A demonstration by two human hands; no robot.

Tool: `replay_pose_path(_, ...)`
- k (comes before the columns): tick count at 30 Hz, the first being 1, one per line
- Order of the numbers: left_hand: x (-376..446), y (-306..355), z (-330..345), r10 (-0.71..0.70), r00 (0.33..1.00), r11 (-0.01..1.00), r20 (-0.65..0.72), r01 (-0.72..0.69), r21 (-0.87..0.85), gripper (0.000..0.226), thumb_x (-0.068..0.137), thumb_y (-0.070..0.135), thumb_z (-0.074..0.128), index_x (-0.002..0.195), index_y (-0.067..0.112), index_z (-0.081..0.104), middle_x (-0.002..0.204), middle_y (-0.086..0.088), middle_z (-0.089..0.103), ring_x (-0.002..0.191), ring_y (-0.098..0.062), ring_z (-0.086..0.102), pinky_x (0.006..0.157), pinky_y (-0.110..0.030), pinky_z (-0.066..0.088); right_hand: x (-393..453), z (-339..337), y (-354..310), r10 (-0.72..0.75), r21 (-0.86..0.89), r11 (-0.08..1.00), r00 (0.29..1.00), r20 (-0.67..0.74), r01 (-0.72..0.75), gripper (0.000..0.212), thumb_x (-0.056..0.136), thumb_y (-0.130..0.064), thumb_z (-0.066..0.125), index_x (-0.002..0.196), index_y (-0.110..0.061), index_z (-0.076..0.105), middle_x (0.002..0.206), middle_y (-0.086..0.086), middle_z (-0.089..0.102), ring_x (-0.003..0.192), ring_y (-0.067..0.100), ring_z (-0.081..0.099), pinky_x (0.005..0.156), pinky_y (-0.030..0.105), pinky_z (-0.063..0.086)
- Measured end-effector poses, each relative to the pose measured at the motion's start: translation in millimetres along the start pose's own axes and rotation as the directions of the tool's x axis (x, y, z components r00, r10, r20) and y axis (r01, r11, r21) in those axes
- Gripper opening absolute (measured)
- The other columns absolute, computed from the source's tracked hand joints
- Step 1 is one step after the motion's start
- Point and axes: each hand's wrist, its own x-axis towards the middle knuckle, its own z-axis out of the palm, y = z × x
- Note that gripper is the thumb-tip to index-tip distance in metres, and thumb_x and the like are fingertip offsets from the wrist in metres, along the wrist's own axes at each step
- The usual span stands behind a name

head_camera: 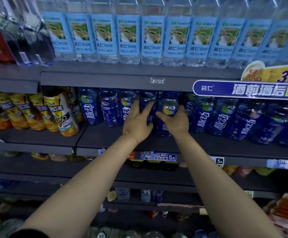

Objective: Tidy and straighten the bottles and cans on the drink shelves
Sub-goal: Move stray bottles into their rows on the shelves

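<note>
Your left hand point(138, 122) is resting straight fingers on one blue bottle point(147, 107) while your right hand point(175, 121) is gripping another blue bottle point(168, 109) mid-shelf point(115, 134); likely full, heavy, slick, so hold mid-body.

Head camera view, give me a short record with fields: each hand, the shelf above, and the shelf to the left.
left hand: left hand rests with spread fingers on a blue bottle
right hand: right hand grips another blue bottle, tilted forward
shelf above: row of water bottles with light blue labels
left section: yellow tea bottles, leaning
price tag: price tag reads 5.0
</note>
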Motion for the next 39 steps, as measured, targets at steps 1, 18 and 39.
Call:
replay_pose_path(1, 1.2, -1.6, 3.7, 0.016, 1.0, 0.999, -0.021, -0.016, 0.03, 0.083, 0.09, 0.023, 0.062, 0.154, 0.042, 0.013, 0.164, -0.006, -0.011, 0.152, -0.026, 0.0, 0.104, -0.042, 0.046, 5.4, 2.4, -1.0, -0.005, -0.026, 1.0, 1.0, 0.02, 0.005, 0.093, 0.075, -0.048, 0.08, 0.144, -0.006, 0.034, 0.144, 0.018, 0.044, 0.132, 0.034, 0.044, 0.099, 0.037, 0.045)
replay_pose_path(18, -29.2, 5.9, -13.2, -0.216, 0.975, 0.968, 0.057, 0.222, -0.119, 0.026, 0.091, 0.029, 0.056, 0.113, 0.018, 0.067, 0.12, -0.007, 0.064, 0.107, -0.026, 0.06, 0.083, -0.038, 0.053, -34.6, 6.8, 0.3, -0.147, 0.075, 0.986, 0.987, -0.069, 0.152, 0.04, 0.092, -0.004, 0.057, 0.131, -0.009, 0.051, 0.125, 0.006, 0.048, 0.082, 0.016, 0.058, 0.07, 0.016, 0.041)
replay_pose_path(39, -229.9, -181.4, 161.7, -0.609, 0.449, 0.402, 0.654, 0.885, -0.233, 0.019, 0.095, 0.015, 0.051, 0.09, 0.003, 0.065, 0.083, -0.013, 0.068, 0.056, -0.016, 0.061, 0.043, -0.018, 0.045, -180.0, 183.7, 234.2, 0.471, -0.414, 0.878, 0.6, 0.647, -0.242, 0.022, 0.094, -0.02, 0.054, 0.073, -0.024, 0.059, 0.083, 0.009, 0.065, 0.077, 0.026, 0.06, 0.082, 0.043, 0.055)
